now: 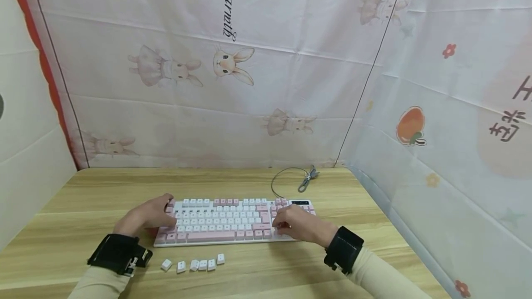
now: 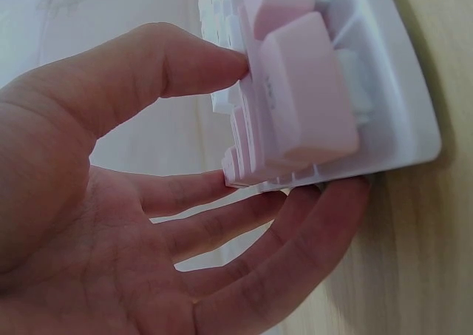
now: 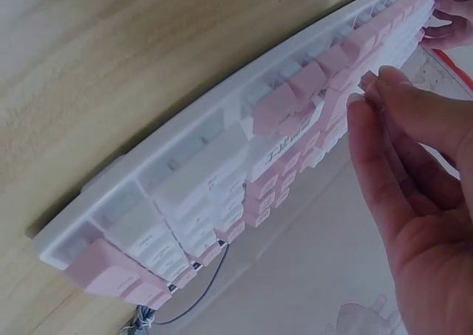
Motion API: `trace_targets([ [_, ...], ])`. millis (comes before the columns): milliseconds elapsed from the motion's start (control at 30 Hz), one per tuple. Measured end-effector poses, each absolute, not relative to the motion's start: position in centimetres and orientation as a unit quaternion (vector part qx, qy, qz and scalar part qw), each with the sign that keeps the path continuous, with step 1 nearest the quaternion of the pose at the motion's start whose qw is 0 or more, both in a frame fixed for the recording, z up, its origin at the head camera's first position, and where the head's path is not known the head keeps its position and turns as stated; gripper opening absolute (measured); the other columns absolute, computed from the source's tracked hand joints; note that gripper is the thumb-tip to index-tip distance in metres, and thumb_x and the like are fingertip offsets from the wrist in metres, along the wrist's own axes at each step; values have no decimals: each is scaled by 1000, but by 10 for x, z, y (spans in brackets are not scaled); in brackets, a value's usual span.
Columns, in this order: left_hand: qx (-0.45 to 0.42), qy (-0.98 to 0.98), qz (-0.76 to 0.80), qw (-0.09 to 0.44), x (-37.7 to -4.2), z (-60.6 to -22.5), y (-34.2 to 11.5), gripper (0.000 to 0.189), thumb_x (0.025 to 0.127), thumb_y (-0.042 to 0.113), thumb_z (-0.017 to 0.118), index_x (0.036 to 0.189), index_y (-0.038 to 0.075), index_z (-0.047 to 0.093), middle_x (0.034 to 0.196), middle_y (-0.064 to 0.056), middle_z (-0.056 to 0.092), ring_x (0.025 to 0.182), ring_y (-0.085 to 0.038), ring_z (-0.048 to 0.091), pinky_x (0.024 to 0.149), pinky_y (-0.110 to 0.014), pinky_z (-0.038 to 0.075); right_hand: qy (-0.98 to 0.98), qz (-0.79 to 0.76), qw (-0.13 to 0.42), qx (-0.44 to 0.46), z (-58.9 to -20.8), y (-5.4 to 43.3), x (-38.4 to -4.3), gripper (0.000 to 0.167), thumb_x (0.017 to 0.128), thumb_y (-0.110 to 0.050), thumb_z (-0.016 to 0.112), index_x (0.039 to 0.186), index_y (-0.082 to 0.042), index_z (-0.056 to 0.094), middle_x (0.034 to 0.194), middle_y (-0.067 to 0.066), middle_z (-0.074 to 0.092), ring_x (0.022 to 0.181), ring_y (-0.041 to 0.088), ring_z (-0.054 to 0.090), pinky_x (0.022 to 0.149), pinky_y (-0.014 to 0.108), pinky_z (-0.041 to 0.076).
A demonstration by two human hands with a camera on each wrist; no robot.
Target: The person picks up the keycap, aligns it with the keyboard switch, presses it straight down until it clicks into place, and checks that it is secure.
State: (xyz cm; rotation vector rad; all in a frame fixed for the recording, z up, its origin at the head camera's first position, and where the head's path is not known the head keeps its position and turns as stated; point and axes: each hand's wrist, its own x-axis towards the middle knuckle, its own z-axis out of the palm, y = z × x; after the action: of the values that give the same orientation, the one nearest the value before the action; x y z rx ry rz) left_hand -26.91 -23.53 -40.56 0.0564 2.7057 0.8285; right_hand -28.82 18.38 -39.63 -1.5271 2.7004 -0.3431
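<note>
A white and pink keyboard (image 1: 212,236) lies on the wooden table. My left hand (image 1: 154,213) grips its left end, the thumb over the keys and the fingers (image 2: 318,239) curled against the side edge. Over the keys toward the right end, my right hand (image 1: 301,224) pinches a small pink keycap (image 3: 367,82) between thumb and index finger. In the upper left key rows a strip of key sockets (image 1: 194,211) shows without caps. Several loose white keycaps, such as this keycap (image 1: 166,265), lie in a row in front of the keyboard.
A grey cable (image 1: 307,180), bundled with a tie, lies behind the keyboard's right side. Printed cloth (image 1: 249,105) hangs behind the table (image 1: 137,181) and along its right side. Each wrist wears a black strap (image 1: 344,249).
</note>
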Motion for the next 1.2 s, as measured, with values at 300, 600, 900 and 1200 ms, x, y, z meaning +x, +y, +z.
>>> trace_targets([
  [300,25,946,287,148,-269,-406,-236,89,83,20,73,152,-13,27,151,-44,36,137,-58,42,110,-68,38,876,-104,4,-472,-394,182,-298,15,91,-7,76,105,-6,80,101,3,78,91,8,69,80,17,56],
  [600,25,946,288,147,-268,-406,-237,90,83,20,73,153,-13,27,151,-44,36,137,-59,41,110,-68,38,874,-106,0,-474,-392,181,-307,17,90,-3,75,107,-4,80,103,6,78,95,13,73,82,20,58],
  [900,23,943,295,152,-269,-407,-236,90,84,21,73,153,-13,25,152,-44,34,136,-57,43,109,-68,39,868,-121,-2,-481,-389,181,-313,15,90,-3,75,105,-3,80,99,7,78,90,12,73,77,17,57],
  [1200,17,942,299,153,-267,-405,-235,90,83,18,73,153,-13,26,151,-44,35,122,-44,53,102,-60,47,873,-124,-8,-471,-387,179,-324,14,90,-2,75,103,-2,80,95,9,77,79,8,68,71,16,54],
])
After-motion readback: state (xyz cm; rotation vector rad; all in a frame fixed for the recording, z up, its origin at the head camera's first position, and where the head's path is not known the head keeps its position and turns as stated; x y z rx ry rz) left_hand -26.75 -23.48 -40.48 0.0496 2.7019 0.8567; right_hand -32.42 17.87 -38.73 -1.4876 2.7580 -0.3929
